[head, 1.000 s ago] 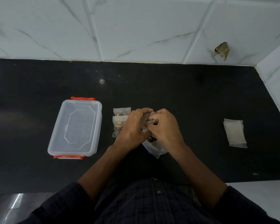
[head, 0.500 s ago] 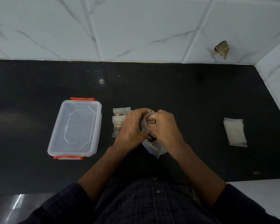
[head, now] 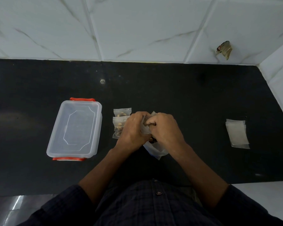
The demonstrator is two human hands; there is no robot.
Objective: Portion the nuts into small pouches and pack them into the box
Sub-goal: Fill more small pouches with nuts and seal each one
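Observation:
My left hand (head: 132, 129) and my right hand (head: 165, 128) meet at the middle of the black counter, both gripping a small clear pouch (head: 146, 128) between them. Under my hands lies a larger plastic bag of nuts (head: 155, 149), mostly hidden, with a few dark nuts showing at its mouth. Two filled pouches (head: 119, 121) lie just left of my left hand, one overlapping the other. The clear plastic box (head: 75, 128), with lid on and orange clips, sits further left.
A stack of empty pouches (head: 237, 134) lies at the right of the black counter (head: 186, 98). White tiled walls bound the back and the right side. A torn scrap (head: 224, 49) sticks to the back wall.
My hands stay together on the small pouch; the fingers have shifted slightly along its top. Nothing else has moved.

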